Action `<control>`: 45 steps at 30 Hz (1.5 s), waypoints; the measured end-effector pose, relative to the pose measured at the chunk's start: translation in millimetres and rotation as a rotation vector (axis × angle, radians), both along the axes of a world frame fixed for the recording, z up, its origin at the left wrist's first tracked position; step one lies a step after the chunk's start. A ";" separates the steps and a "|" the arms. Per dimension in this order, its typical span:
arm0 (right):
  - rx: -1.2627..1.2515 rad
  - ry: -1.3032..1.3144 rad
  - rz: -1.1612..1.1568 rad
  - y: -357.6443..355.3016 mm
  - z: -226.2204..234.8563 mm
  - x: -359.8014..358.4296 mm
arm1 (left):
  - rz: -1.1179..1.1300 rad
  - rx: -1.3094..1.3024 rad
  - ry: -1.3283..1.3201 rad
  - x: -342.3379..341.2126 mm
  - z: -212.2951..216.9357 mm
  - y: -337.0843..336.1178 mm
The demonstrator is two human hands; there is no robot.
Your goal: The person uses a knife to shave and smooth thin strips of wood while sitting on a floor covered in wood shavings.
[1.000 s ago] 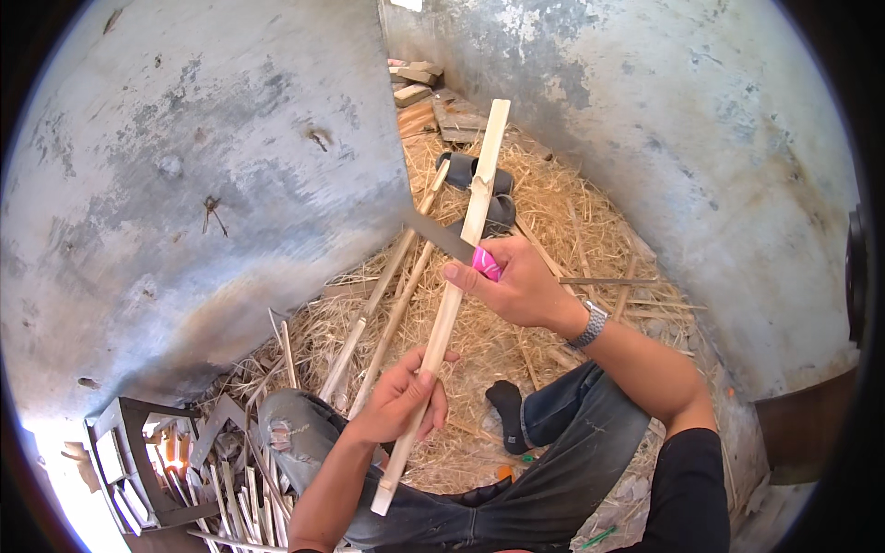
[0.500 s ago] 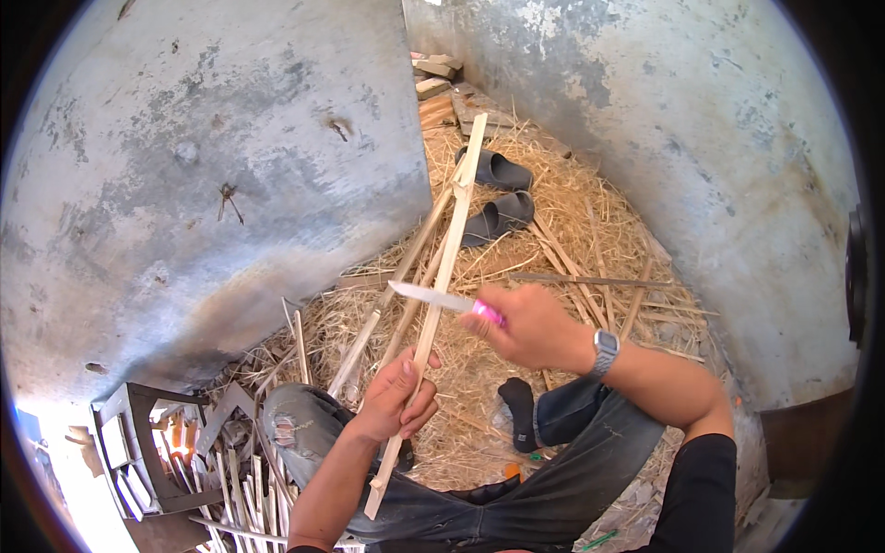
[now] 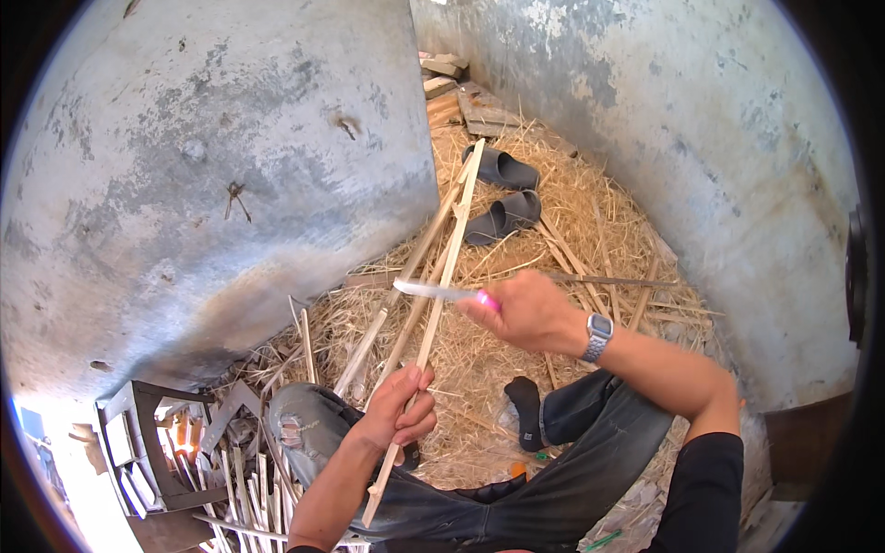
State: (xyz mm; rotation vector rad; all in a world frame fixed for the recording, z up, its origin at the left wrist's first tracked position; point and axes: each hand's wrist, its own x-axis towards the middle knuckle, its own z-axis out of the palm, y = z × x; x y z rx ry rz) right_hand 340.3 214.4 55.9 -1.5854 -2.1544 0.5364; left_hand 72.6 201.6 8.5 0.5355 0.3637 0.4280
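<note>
1. Apparently, shaving was underway: right hand's [image 3: 530, 313] fingers gripped the knife [image 3: 449, 292], blade across the wood strip [image 3: 430, 334].
2. Left hand's [image 3: 401, 405] fingers clasped the strip low, slanted above straw [image 3: 567, 203].
3. Next stroke likely called for a steady hold.

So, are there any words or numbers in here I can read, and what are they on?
None that can be read.
Wristwatch: screen too small to read.
Dark sock: a tiny pale mark, too small to make out.
Knife: no writing I can make out.
</note>
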 end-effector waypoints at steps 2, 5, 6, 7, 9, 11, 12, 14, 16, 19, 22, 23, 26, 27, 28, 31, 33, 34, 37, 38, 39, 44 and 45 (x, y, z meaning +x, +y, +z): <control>0.015 0.003 -0.002 3.2 -0.1 0.6 | 0.009 0.026 0.020 3.1 -1.1 -1.2; 0.102 -0.081 0.023 -0.4 9.6 -3.6 | 0.005 0.045 0.016 3.3 -1.4 -1.2; 0.135 -0.123 -0.016 6.5 6.6 4.7 | 0.000 0.033 0.020 2.6 -0.7 -2.1; 0.154 -0.154 -0.043 15.0 -1.3 11.7 | 0.006 0.007 0.035 -1.5 -2.7 -6.0; 0.130 -0.068 -0.107 29.4 0.8 33.0 | -0.019 0.006 0.006 5.2 -3.1 -7.5; 0.168 -0.046 -0.079 19.7 -3.2 23.8 | -0.018 -0.020 -0.018 9.6 -1.9 -9.1; 0.136 -0.045 0.004 1.8 -5.3 8.4 | -0.021 -0.042 -0.042 9.2 -3.7 -9.0; 0.166 -0.124 0.046 5.5 -5.3 5.3 | -0.019 -0.080 -0.081 4.3 -5.4 -6.8; 0.284 -0.055 -0.062 25.0 -8.3 24.5 | -0.041 -0.088 -0.117 0.7 -7.0 -7.9; 0.197 0.064 -0.196 49.7 20.0 59.2 | -0.050 -0.032 -0.081 1.8 -4.9 -10.5; 0.250 -0.032 0.040 0.5 3.7 7.8 | -0.028 0.088 0.025 6.2 -0.1 -8.4; 0.239 -0.067 0.123 -9.7 4.7 -2.8 | -0.017 0.134 0.068 6.9 1.1 -8.0; 0.200 -0.030 -0.097 18.7 -6.3 24.2 | 0.023 0.263 0.180 4.4 -1.3 -12.9; 0.178 -0.015 -0.119 25.3 -1.8 33.2 | 0.028 0.273 0.183 6.5 -0.9 -13.0; 0.156 0.000 -0.142 30.5 2.4 41.5 | 0.033 0.283 0.186 9.0 -0.7 -13.2; 0.181 -0.088 -0.008 14.6 -4.6 19.6 | 0.047 0.359 0.194 8.5 -1.2 -12.7; 0.182 -0.180 0.117 0.3 0.4 4.2 | 0.034 0.390 0.220 4.0 -3.1 -13.8; 0.326 -0.217 -0.009 19.5 -20.5 25.8 | 0.023 0.393 0.236 3.6 -5.9 -14.3; 0.190 -0.019 -0.155 41.1 8.5 47.9 | 0.038 0.380 0.242 11.4 -5.9 -15.3; 0.087 -0.015 -0.117 34.9 5.4 37.8 | 0.048 0.373 0.230 15.9 -5.7 -14.7; 0.135 -0.079 -0.027 23.9 1.4 23.4 | 0.046 0.350 0.230 12.4 -6.0 -15.0; 0.422 -0.023 -0.187 51.5 -0.3 58.5 | 0.043 0.150 0.135 -0.3 -3.7 -11.2; 0.452 0.108 -0.320 65.4 5.9 83.3 | 0.018 0.102 0.070 -1.5 -5.3 -11.1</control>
